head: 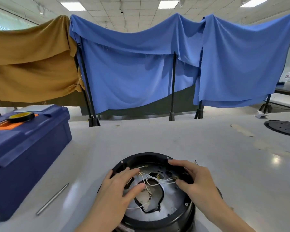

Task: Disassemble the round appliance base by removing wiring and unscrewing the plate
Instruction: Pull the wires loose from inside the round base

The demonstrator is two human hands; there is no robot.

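black base (147,155), white wires (164,182), blue toolbox (32,144)

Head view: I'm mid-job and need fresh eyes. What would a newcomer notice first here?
First, the opened round appliance base at bottom centre, with loose white wires tangled across its inside and the left hand and right hand resting on it. Behind the table hang big blue cloths, and a dark blue toolbox sits at the left.
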